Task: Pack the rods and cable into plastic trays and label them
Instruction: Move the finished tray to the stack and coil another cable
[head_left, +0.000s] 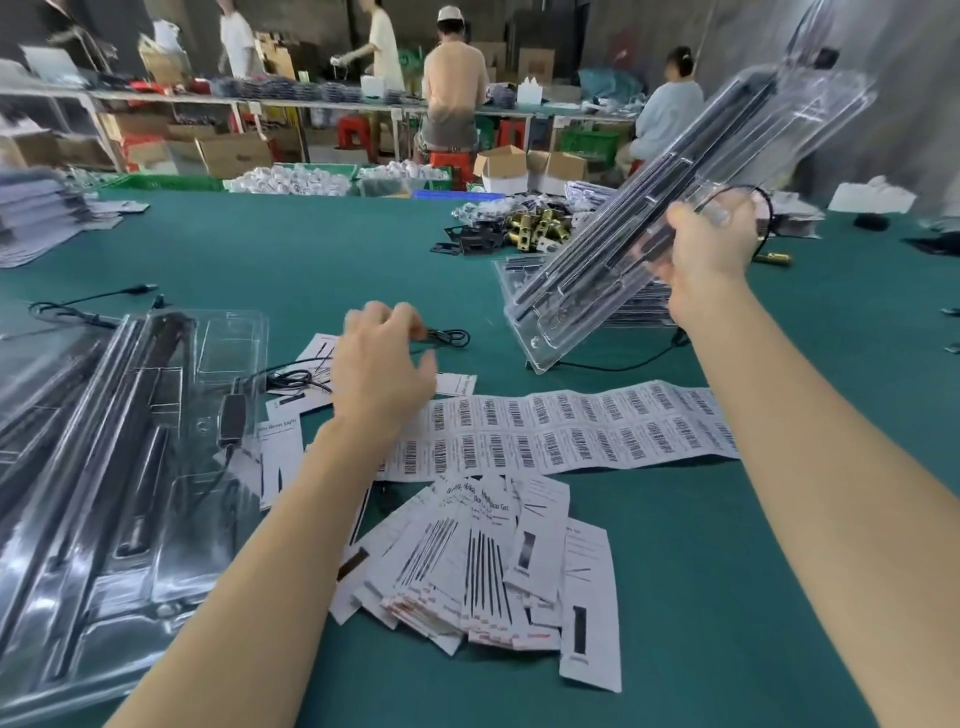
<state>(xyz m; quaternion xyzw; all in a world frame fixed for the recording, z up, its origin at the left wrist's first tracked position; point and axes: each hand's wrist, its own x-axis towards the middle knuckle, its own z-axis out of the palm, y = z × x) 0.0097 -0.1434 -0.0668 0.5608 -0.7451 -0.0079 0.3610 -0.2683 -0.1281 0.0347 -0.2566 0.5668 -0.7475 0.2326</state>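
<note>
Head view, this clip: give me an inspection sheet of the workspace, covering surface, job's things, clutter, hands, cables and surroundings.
Surface: green table, largely covered by work items.
Job's things: clear plastic tray loaded with black rods, held tilted above the table; tray stack beneath it; filled trays at left; barcode label sheet lying flat.
Clutter: loose pile of printed cards; brass fittings farther back.
Hands: right hand grips the raised tray; left hand hovers over the cards, fingers loosely curled, grip unclear.
Cables: black cable just beyond the left hand; another far left.
Surroundings: people at benches, cardboard boxes, green crates.
</note>
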